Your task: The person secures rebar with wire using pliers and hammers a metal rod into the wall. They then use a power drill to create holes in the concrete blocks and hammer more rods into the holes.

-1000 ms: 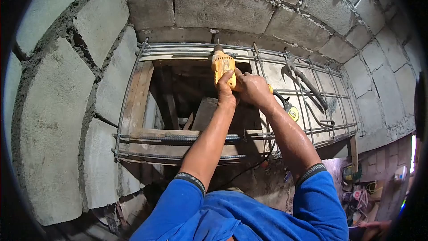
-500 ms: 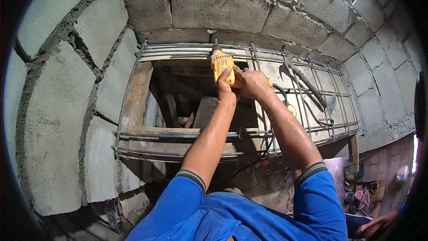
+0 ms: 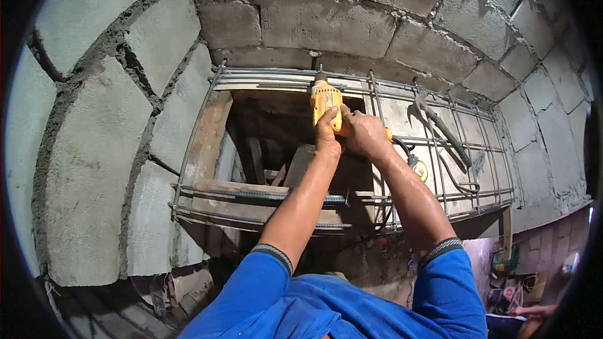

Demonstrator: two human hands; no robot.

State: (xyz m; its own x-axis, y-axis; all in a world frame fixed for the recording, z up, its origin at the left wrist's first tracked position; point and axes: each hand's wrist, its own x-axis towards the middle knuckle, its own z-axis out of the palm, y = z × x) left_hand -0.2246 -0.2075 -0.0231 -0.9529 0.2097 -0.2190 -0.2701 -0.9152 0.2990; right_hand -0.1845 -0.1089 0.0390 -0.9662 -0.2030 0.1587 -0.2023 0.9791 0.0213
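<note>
A yellow power drill (image 3: 325,102) points away from me, its bit toward the base of the far block wall. My left hand (image 3: 329,130) grips the drill body, with the thumb lying along its top. Around the drill's rear and handle, my right hand (image 3: 365,132) is closed; its fingertips are partly hidden. Beneath the drill are a dark opening and steel rebar (image 3: 270,75) running along the wall. A black cord (image 3: 402,145) leads from the drill's back end. The bit's tip is too small to tell whether it sits in the wall.
A hammer (image 3: 443,129) lies on the rebar grid at right, beside a bent steel bar (image 3: 457,182). A yellow tape measure (image 3: 420,169) rests near my right forearm. Block walls (image 3: 326,25) enclose the far side. Another person's hand (image 3: 535,311) shows at lower right.
The whole scene has shifted a little right and down in view. Both hands keep their hold on the drill, which still points at the wall. More of the tape measure shows.
</note>
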